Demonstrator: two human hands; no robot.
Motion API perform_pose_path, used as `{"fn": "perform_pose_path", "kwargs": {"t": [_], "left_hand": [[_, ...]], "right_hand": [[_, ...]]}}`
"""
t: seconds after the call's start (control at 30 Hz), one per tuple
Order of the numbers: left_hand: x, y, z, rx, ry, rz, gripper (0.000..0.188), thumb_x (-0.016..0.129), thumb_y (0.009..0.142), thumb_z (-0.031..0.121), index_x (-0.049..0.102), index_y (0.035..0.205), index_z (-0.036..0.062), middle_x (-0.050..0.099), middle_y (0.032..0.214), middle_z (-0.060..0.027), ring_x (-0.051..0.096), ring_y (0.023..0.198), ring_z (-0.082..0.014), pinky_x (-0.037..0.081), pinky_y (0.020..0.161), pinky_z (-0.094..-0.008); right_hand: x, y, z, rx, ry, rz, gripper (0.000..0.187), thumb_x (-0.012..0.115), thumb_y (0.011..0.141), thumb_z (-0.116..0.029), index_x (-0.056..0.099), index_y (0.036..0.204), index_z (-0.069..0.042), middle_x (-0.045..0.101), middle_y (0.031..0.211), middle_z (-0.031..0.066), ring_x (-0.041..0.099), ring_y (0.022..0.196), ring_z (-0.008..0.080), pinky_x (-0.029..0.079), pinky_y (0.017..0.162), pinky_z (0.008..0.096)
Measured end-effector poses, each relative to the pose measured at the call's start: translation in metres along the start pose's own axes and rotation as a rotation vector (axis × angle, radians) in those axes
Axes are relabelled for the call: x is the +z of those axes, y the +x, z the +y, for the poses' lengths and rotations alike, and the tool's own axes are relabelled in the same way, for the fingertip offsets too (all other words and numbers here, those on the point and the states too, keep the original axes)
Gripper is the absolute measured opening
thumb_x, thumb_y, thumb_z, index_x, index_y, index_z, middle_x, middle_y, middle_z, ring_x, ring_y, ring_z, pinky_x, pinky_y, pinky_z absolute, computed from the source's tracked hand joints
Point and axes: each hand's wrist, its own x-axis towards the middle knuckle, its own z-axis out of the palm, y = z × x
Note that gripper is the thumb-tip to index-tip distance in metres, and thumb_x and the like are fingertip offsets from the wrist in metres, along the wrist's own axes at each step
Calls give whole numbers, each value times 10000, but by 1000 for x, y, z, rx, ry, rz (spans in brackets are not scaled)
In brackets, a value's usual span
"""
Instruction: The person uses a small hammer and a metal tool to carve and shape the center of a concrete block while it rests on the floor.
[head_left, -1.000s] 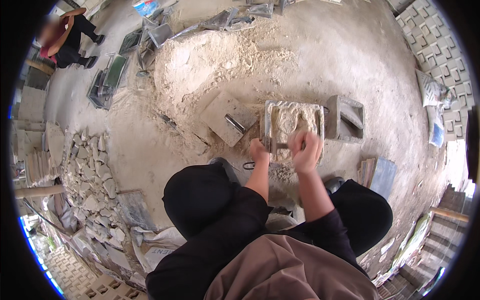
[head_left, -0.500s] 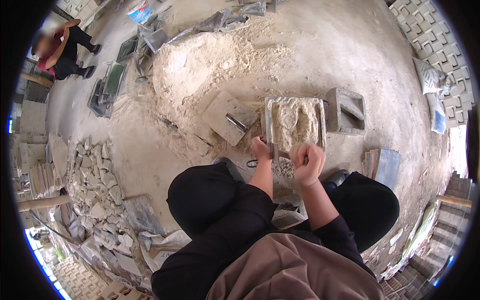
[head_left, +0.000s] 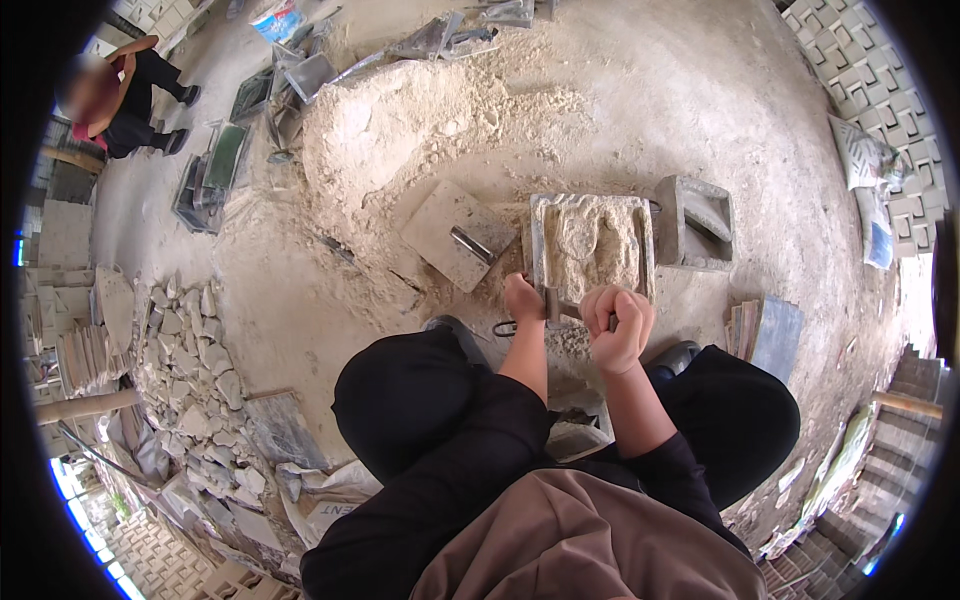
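Note:
A rectangular mould point(head_left: 648, 232) full of pale, crumbly powder sits on the floor in front of me. My right hand point(head_left: 618, 325) is closed round the handle of a hammer at its near side. The hammer's head point(head_left: 551, 303) lies close to the mould's near left corner. Beside that corner is my left hand point(head_left: 523, 298), its fingers curled closed; what they grip is hidden. A flat square board point(head_left: 440, 225) lies left of the mould, with a metal cylinder point(head_left: 472, 245) on top. A dark wire loop point(head_left: 505, 328) shows by my left wrist.
A grey box-shaped mould point(head_left: 690, 255) stands just right of the filled one. Loose powder point(head_left: 350, 130) is heaped beyond the board. Broken slabs point(head_left: 185, 370) lie to the left, flat plates point(head_left: 775, 335) to the right. Another person point(head_left: 150, 95) is at the far left.
My right hand, smeared by motion half a second ago, shows more sharply in nearly the same place. The left hand and the mould have hardly shifted.

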Motion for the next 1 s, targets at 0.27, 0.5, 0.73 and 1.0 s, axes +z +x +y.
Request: {"fn": "perform_pose_path", "kwargs": {"t": [0.27,0.5,0.73,1.0], "left_hand": [[-9,-6,15,-83,33,-37,366,307,837,245,593,819,17,612,794,-153,575,713,-264,425,661,-366],[-7,-2,17,24,147,-21,336,325,840,231,585,839,19,600,802,-200,562,798,-357,406,694,-432],[5,-23,28,-108,-50,-13,339,335,834,240,572,801,1,598,764,-153,565,733,-299,401,663,-407],[-2,-5,16,53,182,-2,351,369,823,283,577,841,1,592,789,-151,564,757,-305,415,693,-389]], "right_hand": [[2,8,-6,-10,-140,-51,394,348,843,-233,335,497,-45,347,434,50,271,379,113,240,389,258],[-6,10,-6,1,63,20,383,324,844,-216,323,498,-53,334,432,44,275,387,113,216,394,258],[-18,4,9,-75,-23,-30,371,333,832,-202,324,494,-50,343,433,45,284,383,121,225,392,259],[-3,16,6,-59,-46,-56,413,349,852,-258,324,498,-47,340,437,45,286,379,124,224,385,260]]}}
